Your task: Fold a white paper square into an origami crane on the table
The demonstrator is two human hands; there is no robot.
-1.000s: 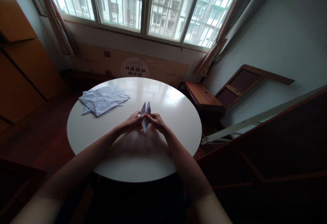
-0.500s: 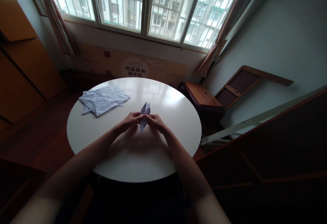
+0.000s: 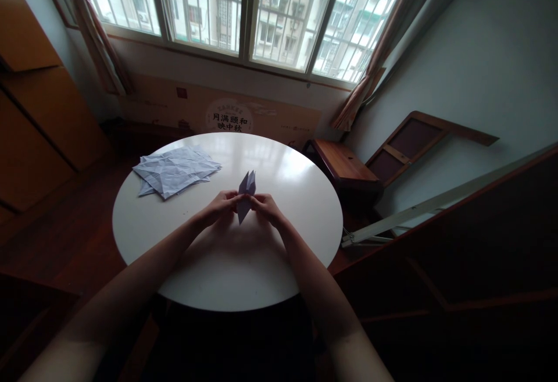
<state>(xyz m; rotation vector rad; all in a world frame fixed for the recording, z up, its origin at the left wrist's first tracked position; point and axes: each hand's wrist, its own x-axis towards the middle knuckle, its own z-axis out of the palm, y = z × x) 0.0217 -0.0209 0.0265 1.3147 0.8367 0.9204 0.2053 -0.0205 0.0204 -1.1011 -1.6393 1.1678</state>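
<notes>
A small piece of folded paper, greyish-lilac and pointed at both ends, is held upright above the middle of the white table. My left hand pinches its left edge between thumb and fingers. From the other side, my right hand grips the right edge, the two thumbs almost meeting across the paper. Two points stand up at its top with a gap between them, and one point hangs below the thumbs. Most fingertips are hidden behind the paper.
On the round white table, a pile of creased paper sheets lies at the far left. Behind the table stands a long printed box under the window. A wooden stool is at the right, near a wooden frame against the wall.
The paper's two top points look closer together and flatter than before. Both hands keep their hold in nearly the same place; the whole view has shifted very slightly.
</notes>
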